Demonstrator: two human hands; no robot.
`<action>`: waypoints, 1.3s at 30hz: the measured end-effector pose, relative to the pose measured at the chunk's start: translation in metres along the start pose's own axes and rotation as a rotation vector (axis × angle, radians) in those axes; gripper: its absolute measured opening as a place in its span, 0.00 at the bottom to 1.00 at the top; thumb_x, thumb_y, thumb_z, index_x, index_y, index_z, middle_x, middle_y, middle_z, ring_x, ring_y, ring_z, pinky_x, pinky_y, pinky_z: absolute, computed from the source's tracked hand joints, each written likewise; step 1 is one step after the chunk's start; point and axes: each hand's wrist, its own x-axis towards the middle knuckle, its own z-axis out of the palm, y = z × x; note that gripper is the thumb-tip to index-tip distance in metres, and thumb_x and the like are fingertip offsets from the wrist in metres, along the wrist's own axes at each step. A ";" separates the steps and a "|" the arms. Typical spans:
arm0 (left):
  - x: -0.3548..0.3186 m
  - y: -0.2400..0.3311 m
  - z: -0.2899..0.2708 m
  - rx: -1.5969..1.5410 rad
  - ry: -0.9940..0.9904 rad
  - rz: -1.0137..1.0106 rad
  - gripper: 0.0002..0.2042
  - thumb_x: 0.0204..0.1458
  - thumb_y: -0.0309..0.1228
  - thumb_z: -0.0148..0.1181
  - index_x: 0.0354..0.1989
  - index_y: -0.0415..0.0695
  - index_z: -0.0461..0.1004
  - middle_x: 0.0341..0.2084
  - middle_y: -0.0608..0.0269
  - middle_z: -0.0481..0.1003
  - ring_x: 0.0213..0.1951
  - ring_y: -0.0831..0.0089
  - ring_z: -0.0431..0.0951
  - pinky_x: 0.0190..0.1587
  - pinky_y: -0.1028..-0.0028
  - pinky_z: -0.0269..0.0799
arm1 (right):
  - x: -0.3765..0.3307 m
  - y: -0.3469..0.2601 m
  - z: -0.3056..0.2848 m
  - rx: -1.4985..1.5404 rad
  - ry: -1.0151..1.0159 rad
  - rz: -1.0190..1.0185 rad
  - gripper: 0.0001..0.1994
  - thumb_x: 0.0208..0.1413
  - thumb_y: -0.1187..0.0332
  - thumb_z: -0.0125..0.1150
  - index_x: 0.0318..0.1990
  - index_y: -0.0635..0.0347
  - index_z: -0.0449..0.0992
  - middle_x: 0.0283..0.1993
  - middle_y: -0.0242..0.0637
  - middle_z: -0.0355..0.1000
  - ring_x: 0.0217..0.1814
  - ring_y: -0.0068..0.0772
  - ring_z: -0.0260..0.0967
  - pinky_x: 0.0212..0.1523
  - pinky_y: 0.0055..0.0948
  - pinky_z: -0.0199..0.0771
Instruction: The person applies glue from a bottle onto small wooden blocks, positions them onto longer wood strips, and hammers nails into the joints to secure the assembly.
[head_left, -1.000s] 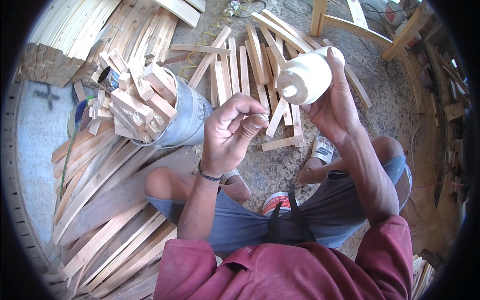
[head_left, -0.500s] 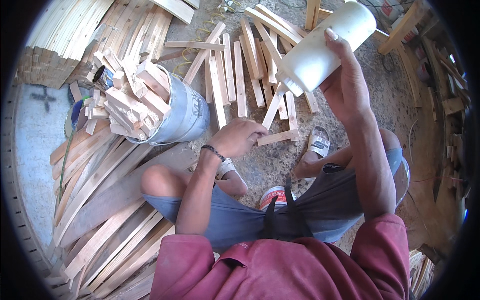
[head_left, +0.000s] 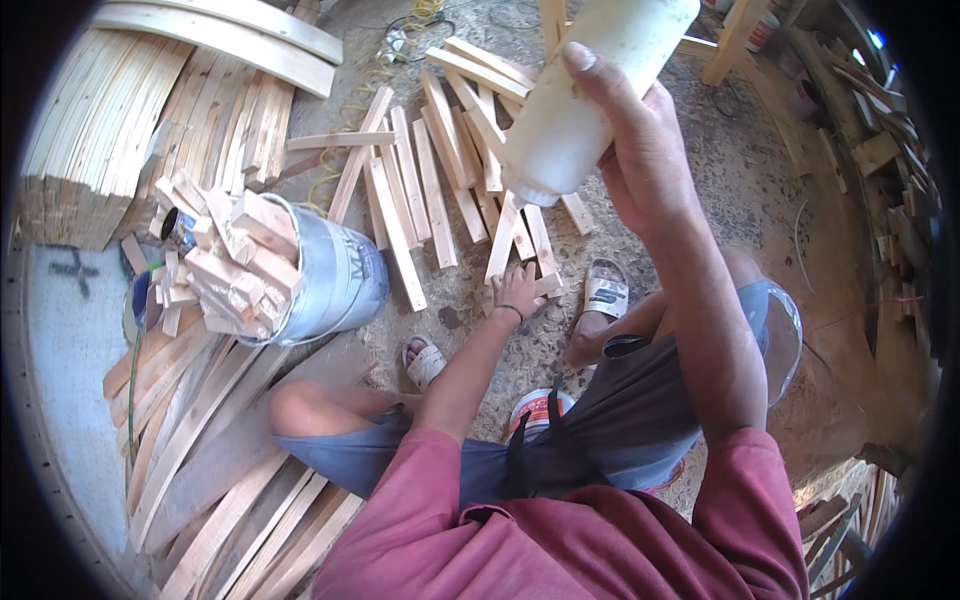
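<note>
Head view puts the white plastic bottle (head_left: pixel 585 95) at top centre, gripped in my right hand (head_left: pixel 640 150), raised higher than a second ago. My left hand (head_left: pixel 517 292) has dropped from the nozzle, fingers closing on a short wood strip (head_left: pixel 545 285) mid-frame, beside the metal bucket (head_left: pixel 335 280).

I've got one head-worn fisheye, facing steeply down, close over the lap. Forearms enter from the lower edge. Floor bends toward the rim.

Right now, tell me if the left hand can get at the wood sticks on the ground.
Probably yes: the left hand already rests on the near ends of the wood sticks, with nothing between them.
</note>
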 end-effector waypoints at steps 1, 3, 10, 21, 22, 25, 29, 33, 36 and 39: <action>0.001 0.000 0.018 0.032 0.090 -0.033 0.33 0.44 0.43 0.70 0.59 0.50 0.64 0.52 0.57 0.72 0.56 0.58 0.70 0.57 0.44 0.54 | 0.000 -0.003 0.002 0.001 -0.006 -0.006 0.37 0.54 0.50 0.67 0.57 0.77 0.64 0.46 0.52 0.70 0.49 0.41 0.75 0.48 0.38 0.80; 0.001 -0.012 0.046 0.060 0.179 -0.001 0.28 0.45 0.42 0.69 0.54 0.50 0.67 0.51 0.58 0.72 0.56 0.59 0.71 0.57 0.44 0.55 | -0.001 -0.009 0.008 0.006 -0.031 -0.014 0.35 0.56 0.50 0.66 0.57 0.75 0.64 0.47 0.49 0.69 0.51 0.37 0.73 0.49 0.37 0.79; -0.038 -0.010 -0.038 -0.348 0.046 0.004 0.21 0.48 0.38 0.68 0.47 0.42 0.71 0.40 0.50 0.78 0.45 0.55 0.79 0.49 0.55 0.70 | 0.001 -0.005 0.003 0.025 0.006 0.009 0.33 0.54 0.52 0.67 0.55 0.74 0.66 0.44 0.48 0.70 0.48 0.36 0.74 0.47 0.35 0.78; -0.184 0.002 -0.239 -0.870 0.350 0.168 0.20 0.52 0.34 0.70 0.51 0.39 0.75 0.41 0.58 0.81 0.46 0.74 0.79 0.49 0.69 0.74 | -0.034 0.003 0.043 0.148 -0.114 0.206 0.28 0.52 0.56 0.70 0.49 0.72 0.70 0.40 0.44 0.73 0.39 0.31 0.75 0.40 0.32 0.78; -0.188 0.003 -0.239 -0.861 0.360 0.171 0.20 0.52 0.34 0.70 0.51 0.39 0.75 0.42 0.57 0.81 0.46 0.73 0.79 0.49 0.69 0.74 | -0.036 0.006 0.044 0.140 -0.114 0.195 0.27 0.52 0.56 0.70 0.50 0.71 0.70 0.40 0.43 0.73 0.39 0.31 0.75 0.39 0.32 0.78; -0.193 0.007 -0.237 -0.830 0.378 0.189 0.21 0.50 0.35 0.72 0.51 0.40 0.76 0.44 0.56 0.81 0.47 0.70 0.80 0.50 0.68 0.74 | -0.040 0.015 0.048 0.110 -0.122 0.167 0.26 0.52 0.57 0.71 0.50 0.69 0.70 0.39 0.41 0.73 0.39 0.30 0.75 0.38 0.31 0.77; -0.195 0.008 -0.235 -0.822 0.378 0.223 0.21 0.49 0.35 0.72 0.50 0.41 0.76 0.43 0.56 0.81 0.47 0.67 0.81 0.51 0.68 0.74 | -0.043 0.021 0.048 0.110 -0.116 0.169 0.26 0.53 0.58 0.71 0.50 0.69 0.70 0.40 0.40 0.73 0.39 0.30 0.75 0.39 0.31 0.78; -0.197 0.005 -0.234 -0.819 0.411 0.278 0.23 0.49 0.35 0.72 0.52 0.40 0.74 0.41 0.50 0.80 0.46 0.54 0.81 0.47 0.63 0.75 | -0.045 0.021 0.055 0.124 -0.105 0.167 0.26 0.53 0.59 0.71 0.51 0.69 0.70 0.40 0.40 0.73 0.39 0.30 0.75 0.39 0.31 0.78; -0.199 0.004 -0.236 -0.819 0.393 0.249 0.21 0.49 0.35 0.71 0.50 0.41 0.75 0.42 0.52 0.81 0.47 0.56 0.81 0.48 0.63 0.75 | -0.046 0.025 0.059 0.152 -0.108 0.163 0.24 0.54 0.61 0.70 0.51 0.69 0.70 0.40 0.41 0.73 0.40 0.30 0.75 0.40 0.31 0.78; -0.201 0.005 -0.240 -0.830 0.365 0.236 0.20 0.50 0.35 0.71 0.49 0.42 0.76 0.43 0.54 0.81 0.47 0.59 0.82 0.49 0.64 0.75 | -0.046 0.026 0.061 0.169 -0.122 0.172 0.24 0.55 0.62 0.70 0.51 0.69 0.69 0.41 0.42 0.73 0.40 0.31 0.76 0.40 0.32 0.79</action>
